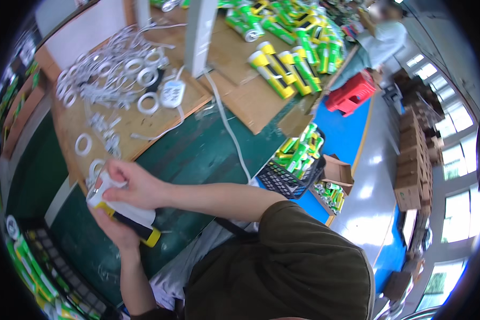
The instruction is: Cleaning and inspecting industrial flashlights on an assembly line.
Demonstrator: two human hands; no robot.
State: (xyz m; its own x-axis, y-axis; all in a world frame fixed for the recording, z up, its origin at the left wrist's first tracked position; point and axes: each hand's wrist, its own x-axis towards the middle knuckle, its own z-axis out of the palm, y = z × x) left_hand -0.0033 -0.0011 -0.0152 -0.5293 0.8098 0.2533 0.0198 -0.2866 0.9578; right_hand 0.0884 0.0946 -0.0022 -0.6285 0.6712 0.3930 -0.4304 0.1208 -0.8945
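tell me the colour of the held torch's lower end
The torch's lower end is yellow, shown best in the head view.

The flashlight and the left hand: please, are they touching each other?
Touching. The head view shows the left hand pressed along the lower side of the flashlight, with no gap between them.

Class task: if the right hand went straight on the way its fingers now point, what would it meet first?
The right hand would first meet the flashlight, whose lens end its fingers already seem to touch. Beyond, the brown board appears next, though depth is unclear.
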